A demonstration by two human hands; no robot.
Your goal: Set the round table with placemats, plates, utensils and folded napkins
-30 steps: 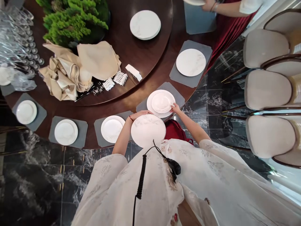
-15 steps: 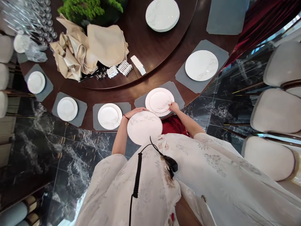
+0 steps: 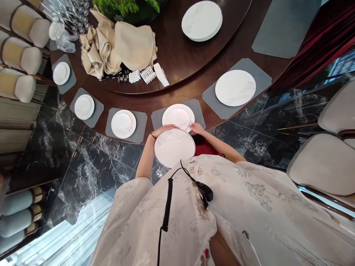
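Note:
My left hand (image 3: 165,128) is wrapped over the far rim of a white marbled plate (image 3: 174,149), held close to my body; the rim looks thick, perhaps several plates together. Just beyond it, a large white plate (image 3: 165,119) lies on a grey placemat (image 3: 198,111) at the table edge. A smaller white plate (image 3: 178,117) sits on top of it. At the right rim of the large plate, my right hand (image 3: 197,128) is closed with its fingertips pinched on the edge.
Along the round table's edge (image 3: 191,90), more plates stand on placemats, including a large plate (image 3: 235,88) at right. The raised turntable holds beige napkins (image 3: 134,46), white rests (image 3: 148,75), a plate stack (image 3: 202,20) and greenery (image 3: 124,8). Chairs (image 3: 323,162) stand at right.
My right hand has moved from the smaller plate's edge to the large plate's right rim. My left hand keeps its hold on the plate near my body. The view has shifted.

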